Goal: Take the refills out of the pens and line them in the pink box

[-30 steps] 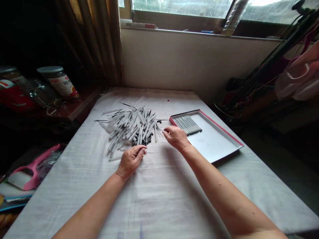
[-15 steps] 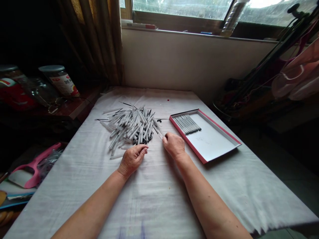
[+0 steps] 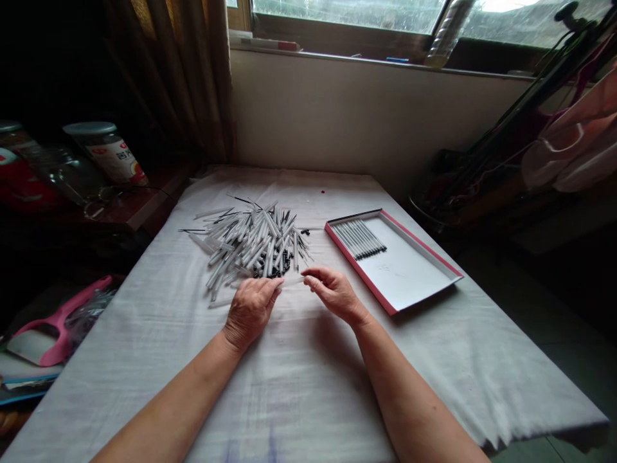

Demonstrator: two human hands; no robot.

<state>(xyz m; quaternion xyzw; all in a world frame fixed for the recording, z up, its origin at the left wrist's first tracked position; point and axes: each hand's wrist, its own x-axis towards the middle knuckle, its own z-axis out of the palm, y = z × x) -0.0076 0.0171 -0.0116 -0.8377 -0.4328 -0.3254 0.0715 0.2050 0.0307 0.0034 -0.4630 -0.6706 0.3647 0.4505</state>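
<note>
My left hand (image 3: 251, 308) is closed in a pinch on a clear pen barrel (image 3: 292, 281), which sticks out toward the right. My right hand (image 3: 335, 292) pinches a thin pen refill at the barrel's right end; most of the refill is hidden by the fingers and the barrel. Just beyond both hands lies a loose pile of clear pen barrels (image 3: 253, 241), with black pen tips and thin refills among them. To the right, a shallow box lid with red sides (image 3: 409, 283) holds a neat row of pens (image 3: 360, 239) with black ends.
A white cloth (image 3: 308, 399) covers the table. Small black pieces (image 3: 305, 231) lie right of the pile, and a red speck (image 3: 322, 191) farther back. On the left are a lidded jar (image 3: 108, 154) and pink-handled scissors (image 3: 60, 325). A window sill (image 3: 337, 59) runs behind.
My right hand has come away from the refills at the pile's right edge, moving left to meet the barrel in my left hand. The view has shifted slightly.
</note>
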